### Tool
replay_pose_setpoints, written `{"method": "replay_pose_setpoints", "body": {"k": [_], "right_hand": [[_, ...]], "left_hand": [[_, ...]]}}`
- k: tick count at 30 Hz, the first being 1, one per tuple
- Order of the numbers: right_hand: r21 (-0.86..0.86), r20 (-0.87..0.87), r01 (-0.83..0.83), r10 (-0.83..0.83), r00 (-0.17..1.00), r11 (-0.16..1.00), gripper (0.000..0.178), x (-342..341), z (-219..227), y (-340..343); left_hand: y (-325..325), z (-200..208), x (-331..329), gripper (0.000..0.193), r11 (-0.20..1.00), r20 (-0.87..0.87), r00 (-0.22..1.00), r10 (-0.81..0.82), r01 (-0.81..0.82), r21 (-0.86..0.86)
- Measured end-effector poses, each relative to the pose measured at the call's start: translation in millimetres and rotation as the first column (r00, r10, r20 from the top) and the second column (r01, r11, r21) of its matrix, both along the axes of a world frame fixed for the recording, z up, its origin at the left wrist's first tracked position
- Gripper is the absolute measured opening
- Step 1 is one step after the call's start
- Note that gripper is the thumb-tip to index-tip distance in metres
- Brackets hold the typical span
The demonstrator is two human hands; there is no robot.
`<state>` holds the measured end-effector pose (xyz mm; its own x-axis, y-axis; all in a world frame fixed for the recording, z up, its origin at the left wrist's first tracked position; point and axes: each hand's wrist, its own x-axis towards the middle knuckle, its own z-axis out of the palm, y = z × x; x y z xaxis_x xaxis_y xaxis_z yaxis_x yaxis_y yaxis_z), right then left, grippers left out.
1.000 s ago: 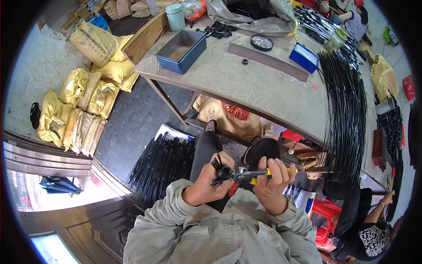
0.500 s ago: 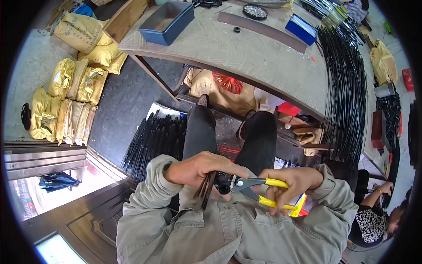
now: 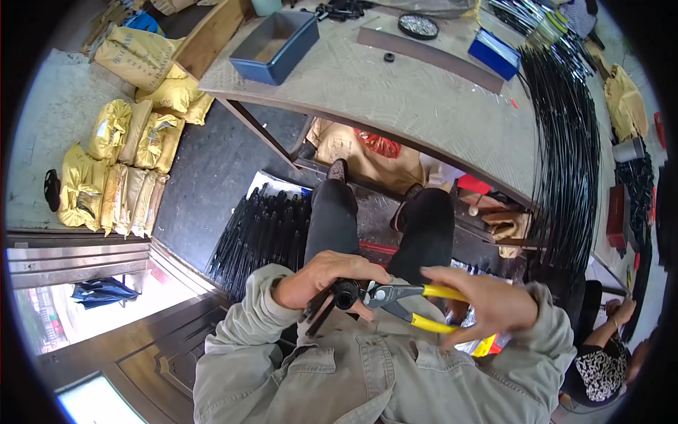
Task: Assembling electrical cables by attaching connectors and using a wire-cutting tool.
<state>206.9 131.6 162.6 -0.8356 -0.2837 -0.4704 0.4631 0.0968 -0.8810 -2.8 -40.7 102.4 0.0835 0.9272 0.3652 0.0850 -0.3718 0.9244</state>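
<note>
My left hand (image 3: 328,274) is closed around a bundle of thin dark rods (image 3: 321,314) with a round, hollow black end piece (image 3: 346,293); it looks like a folded umbrella frame. Pliers with yellow handles (image 3: 434,325) reach in from the right, and their grey jaws meet the work beside that end piece. My right hand (image 3: 487,304) is around the pliers' spread handles, its fingers wide apart and partly blurred. The jaw tips are partly hidden by my left fingers. Both hands are held just above my lap.
Many black rods (image 3: 261,233) lie bundled on the floor by my left leg. Ahead, a worktable (image 3: 424,106) carries a blue-grey bin (image 3: 275,53), a dish of small metal parts (image 3: 418,27) and long black rods (image 3: 568,155). Yellow sacks (image 3: 81,187) stand left; another person (image 3: 600,367) sits right.
My right fingers have loosened and spread wider around the handles. The rods and end piece have shifted slightly left and tilted. The whole view has shifted a little.
</note>
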Motion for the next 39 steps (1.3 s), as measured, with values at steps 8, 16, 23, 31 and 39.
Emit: {"method": "replay_pose_setpoints", "body": {"k": [8, 16, 23, 31, 39], "right_hand": [[0.159, -0.004, -0.053, 0.055, 0.998, 0.986, 0.056, 9, 0, 14], [0.817, -0.468, 0.257, 0.334, 0.818, 0.517, 0.052, -4, -8, 0], [0.895, -0.445, 0.403, 0.439, 0.78, 0.191, 0.051, -22, -1, 4], [0.71, -0.67, 0.56, 0.165, 0.723, 0.427, 0.036, -26, -56, -22], [0.551, -0.798, 0.693, 0.05, 0.6, 0.464, 0.03, -37, -92, -40]], "left_hand": [[-1, 3, 3, 0.059, 0.995, 0.034, 0.998, -0.043, 0.046, -0.089], [0, -6, 12, 0.063, 0.972, -0.06, 0.971, 0.232, -0.234, -0.029], [1, -6, 19, 0.059, 0.92, -0.028, 0.926, 0.375, -0.376, -0.11], [-3, -6, 15, 0.055, 0.881, -0.031, 0.885, 0.465, -0.466, -0.078], [-10, -12, 23, 0.059, 0.846, 0.125, 0.838, 0.531, -0.516, -0.138]]}}
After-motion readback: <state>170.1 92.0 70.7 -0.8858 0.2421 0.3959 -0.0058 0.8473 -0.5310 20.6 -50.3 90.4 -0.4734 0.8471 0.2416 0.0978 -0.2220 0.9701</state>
